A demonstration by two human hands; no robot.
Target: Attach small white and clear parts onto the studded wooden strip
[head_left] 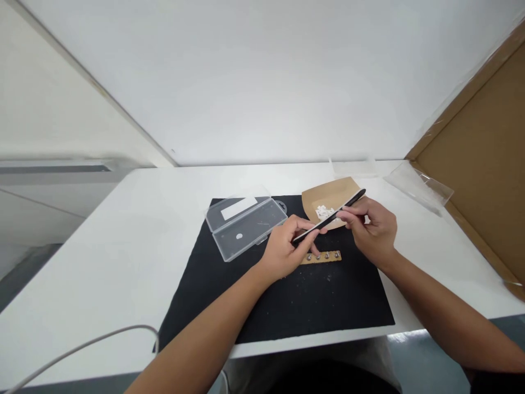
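A long, thin black bar (344,206) with a pale upper edge is tilted up to the right above the mat; its exact kind does not show. My left hand (282,250) grips its lower end between thumb and fingers. My right hand (375,227) is closed, its fingertips pinched at the bar's side near the upper end. Behind the bar lies brown paper (324,192) with small white pieces (324,212) on it. Below my left fingers is a tan strip (322,260) bearing several small shiny metal parts, its left end hidden by the hand.
An open clear plastic case (256,232) lies left of my hands on the black mat (303,312). Clear plastic pieces (420,186) rest at the right rear, near a cardboard panel (484,148). A pale cable (102,336) crosses the white table (106,262) at the left front.
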